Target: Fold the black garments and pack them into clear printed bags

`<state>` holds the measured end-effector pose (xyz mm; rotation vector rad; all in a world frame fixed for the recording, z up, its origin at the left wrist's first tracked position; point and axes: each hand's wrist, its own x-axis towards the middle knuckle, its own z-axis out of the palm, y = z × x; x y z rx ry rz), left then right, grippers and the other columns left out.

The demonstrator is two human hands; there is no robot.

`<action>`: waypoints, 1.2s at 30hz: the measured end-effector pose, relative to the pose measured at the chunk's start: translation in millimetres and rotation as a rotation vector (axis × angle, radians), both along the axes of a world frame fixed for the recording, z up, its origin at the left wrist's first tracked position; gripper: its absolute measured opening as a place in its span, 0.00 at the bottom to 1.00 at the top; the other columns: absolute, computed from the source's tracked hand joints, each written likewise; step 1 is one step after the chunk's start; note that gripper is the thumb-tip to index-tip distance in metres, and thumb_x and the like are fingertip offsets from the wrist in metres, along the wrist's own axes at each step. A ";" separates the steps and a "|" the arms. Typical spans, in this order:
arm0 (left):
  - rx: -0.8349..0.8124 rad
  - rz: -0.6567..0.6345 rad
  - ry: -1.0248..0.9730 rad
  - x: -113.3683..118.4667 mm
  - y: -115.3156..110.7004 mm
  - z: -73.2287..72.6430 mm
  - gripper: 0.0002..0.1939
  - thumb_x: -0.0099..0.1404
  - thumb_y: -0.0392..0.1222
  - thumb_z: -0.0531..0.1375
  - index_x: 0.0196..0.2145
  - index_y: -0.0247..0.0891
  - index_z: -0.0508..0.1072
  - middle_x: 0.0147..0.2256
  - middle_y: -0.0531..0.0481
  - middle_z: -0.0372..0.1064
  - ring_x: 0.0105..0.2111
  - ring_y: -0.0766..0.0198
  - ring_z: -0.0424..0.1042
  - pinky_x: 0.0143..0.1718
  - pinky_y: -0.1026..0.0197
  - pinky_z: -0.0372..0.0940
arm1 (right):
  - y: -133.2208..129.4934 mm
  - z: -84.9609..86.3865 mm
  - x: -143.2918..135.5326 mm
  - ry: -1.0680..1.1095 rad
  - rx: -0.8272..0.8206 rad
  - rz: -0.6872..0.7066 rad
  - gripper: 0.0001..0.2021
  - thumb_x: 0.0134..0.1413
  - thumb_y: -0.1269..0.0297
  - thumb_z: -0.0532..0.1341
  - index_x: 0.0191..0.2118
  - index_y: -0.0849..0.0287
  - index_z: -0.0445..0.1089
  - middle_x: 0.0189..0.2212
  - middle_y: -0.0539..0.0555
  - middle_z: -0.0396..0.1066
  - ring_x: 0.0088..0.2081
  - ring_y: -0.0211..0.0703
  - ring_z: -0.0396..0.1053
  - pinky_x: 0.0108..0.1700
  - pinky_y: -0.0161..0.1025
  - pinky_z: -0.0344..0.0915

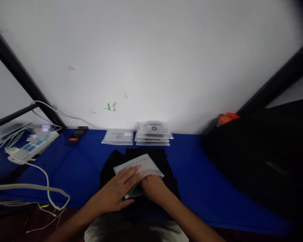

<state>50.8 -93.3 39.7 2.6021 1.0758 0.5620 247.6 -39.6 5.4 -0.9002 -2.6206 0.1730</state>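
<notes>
basically, frosted zip pouch [149,163] lies slanted over black cloth [164,156] on the blue tabletop [189,174], long axis roughly left-to-right, right end farther from the body, mouth facing the body. left hand [118,190] rests flat on its left part, fingers straight, slightly spread, thumb apart, no grip visible. right hand [153,188] is nearer the mouth's right side, fingertips hidden inside; can't tell how open or if holding anything.
</notes>
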 end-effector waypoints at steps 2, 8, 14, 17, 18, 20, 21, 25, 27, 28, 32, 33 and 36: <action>0.120 0.072 -0.106 -7.4 -1.1 -6.0 0.36 0.63 0.31 0.57 0.66 0.42 0.52 0.64 0.38 0.55 0.62 0.50 0.59 0.59 0.45 0.62 | -1.5 6.7 2.4 -0.003 0.019 -0.005 0.13 0.54 0.74 0.56 0.45 0.66 0.72 0.38 0.63 0.76 0.39 0.52 0.74 0.43 0.46 0.71; 0.347 0.183 -0.470 -10.2 -2.2 1.4 0.15 0.67 0.28 0.55 0.48 0.39 0.73 0.43 0.44 0.74 0.46 0.59 0.73 0.47 0.55 0.71 | -10.9 40.4 2.2 0.502 0.360 0.206 0.15 0.58 0.70 0.59 0.51 0.66 0.65 0.41 0.62 0.74 0.44 0.49 0.71 0.48 0.48 0.70; 0.353 0.121 -0.543 8.3 -1.8 5.3 0.11 0.68 0.27 0.54 0.43 0.36 0.74 0.38 0.44 0.73 0.41 0.61 0.73 0.41 0.58 0.71 | -16.8 54.7 -13.0 0.570 0.464 0.228 0.05 0.63 0.71 0.57 0.40 0.59 0.70 0.32 0.53 0.76 0.36 0.41 0.71 0.51 0.46 0.68; 0.403 0.142 -0.593 14.3 -1.3 0.2 0.11 0.68 0.27 0.54 0.40 0.36 0.74 0.35 0.46 0.74 0.36 0.63 0.74 0.36 0.60 0.71 | -16.2 56.1 -13.1 0.569 0.417 0.235 0.08 0.65 0.72 0.53 0.37 0.59 0.69 0.31 0.51 0.75 0.35 0.39 0.70 0.52 0.46 0.68; 0.419 0.154 -0.608 14.6 -1.5 -0.6 0.11 0.68 0.28 0.54 0.40 0.36 0.75 0.35 0.46 0.74 0.35 0.63 0.74 0.35 0.61 0.71 | -14.4 56.1 -11.3 0.552 0.399 0.240 0.09 0.65 0.73 0.52 0.37 0.59 0.68 0.31 0.52 0.75 0.35 0.39 0.70 0.53 0.47 0.67; 0.447 0.205 -0.632 11.5 -2.4 1.0 0.11 0.69 0.29 0.54 0.41 0.36 0.75 0.35 0.46 0.75 0.35 0.63 0.75 0.35 0.61 0.72 | -8.1 54.1 -4.6 0.508 0.369 0.231 0.09 0.64 0.74 0.52 0.37 0.58 0.68 0.32 0.52 0.75 0.36 0.40 0.70 0.54 0.48 0.66; 0.467 0.244 -0.638 8.0 -3.2 3.4 0.11 0.69 0.30 0.54 0.41 0.37 0.76 0.35 0.46 0.75 0.36 0.63 0.75 0.36 0.61 0.72 | -3.7 51.6 0.3 0.487 0.356 0.213 0.08 0.63 0.74 0.52 0.37 0.58 0.67 0.33 0.52 0.74 0.37 0.40 0.70 0.54 0.49 0.66; 0.541 0.432 -0.654 -13.2 -6.2 18.0 0.09 0.67 0.30 0.58 0.39 0.38 0.77 0.35 0.49 0.77 0.37 0.63 0.76 0.39 0.62 0.71 | 14.9 34.5 28.6 0.448 0.298 0.038 0.05 0.62 0.74 0.56 0.39 0.57 0.66 0.32 0.51 0.73 0.37 0.41 0.70 0.53 0.51 0.66; 0.542 0.449 -0.684 -20.4 -6.6 22.8 0.08 0.66 0.29 0.59 0.37 0.38 0.77 0.34 0.50 0.77 0.36 0.63 0.76 0.39 0.61 0.71 | 19.4 28.3 43.1 0.434 0.254 -0.029 0.05 0.62 0.74 0.56 0.39 0.57 0.65 0.32 0.52 0.73 0.36 0.42 0.70 0.52 0.52 0.67; 0.529 0.436 -0.711 -21.2 -6.5 23.6 0.08 0.66 0.29 0.59 0.37 0.38 0.76 0.33 0.50 0.76 0.36 0.62 0.76 0.38 0.61 0.71 | 19.5 27.8 48.5 0.421 0.220 -0.045 0.05 0.62 0.74 0.56 0.39 0.57 0.65 0.32 0.52 0.73 0.37 0.42 0.70 0.52 0.52 0.67; 0.415 0.291 -0.817 -6.3 -6.5 19.4 0.07 0.68 0.31 0.57 0.38 0.37 0.75 0.33 0.48 0.75 0.36 0.61 0.75 0.36 0.59 0.71 | 8.4 42.7 49.7 0.317 0.055 -0.011 0.08 0.61 0.68 0.59 0.46 0.57 0.66 0.45 0.60 0.72 0.48 0.49 0.69 0.51 0.51 0.67; 0.380 0.246 -0.828 -0.4 -7.7 18.4 0.08 0.69 0.32 0.56 0.38 0.36 0.75 0.34 0.47 0.75 0.37 0.61 0.75 0.36 0.58 0.71 | 4.2 48.5 45.2 0.269 0.012 0.024 0.14 0.59 0.66 0.61 0.50 0.58 0.65 0.50 0.62 0.71 0.51 0.51 0.67 0.52 0.52 0.67; 0.316 0.140 -0.826 12.9 -15.6 21.2 0.09 0.70 0.31 0.54 0.41 0.36 0.74 0.35 0.46 0.74 0.38 0.60 0.74 0.37 0.57 0.72 | -4.4 61.8 30.1 0.106 -0.111 0.145 0.26 0.50 0.71 0.61 0.57 0.59 0.62 0.50 0.61 0.71 0.50 0.51 0.69 0.51 0.48 0.68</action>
